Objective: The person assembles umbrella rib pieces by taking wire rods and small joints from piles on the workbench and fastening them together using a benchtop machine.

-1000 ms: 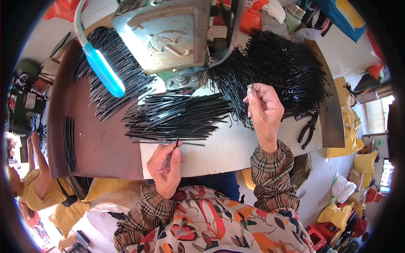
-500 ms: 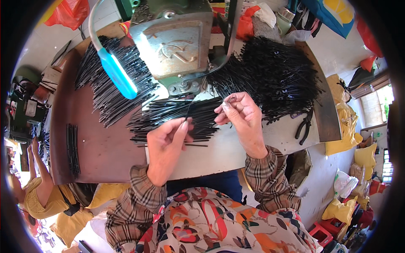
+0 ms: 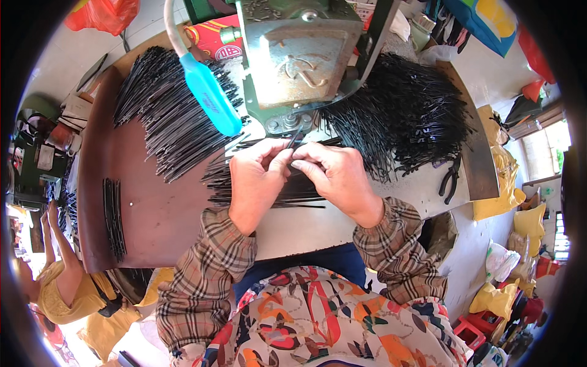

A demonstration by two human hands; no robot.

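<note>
My left hand (image 3: 260, 180) and my right hand (image 3: 336, 177) meet just in front of a green metal machine (image 3: 302, 73). Thumb and fingers of both are pinched on a thin black rod (image 3: 295, 139) that looks like an umbrella rib. Its upper part rises toward the bolted lower end (image 3: 288, 124) of the machine; whether it touches there I cannot tell. My fingers hide the rest of it. Beneath my hands a loose pile of similar black rods (image 3: 223, 186) lies across the table, partly covered.
A blue lamp (image 3: 211, 101) hangs left of the machine. Black rods form a left pile (image 3: 183, 131), a tangled right heap (image 3: 422, 116) and a small bundle (image 3: 112, 214). Black-handled pliers (image 3: 451, 182) lie near the table's right edge. Another person (image 3: 67, 284) sits at far left.
My hands have come together, and both have moved up toward the machine's lower end. The whole view has shifted, so the machine and lamp appear farther right.
</note>
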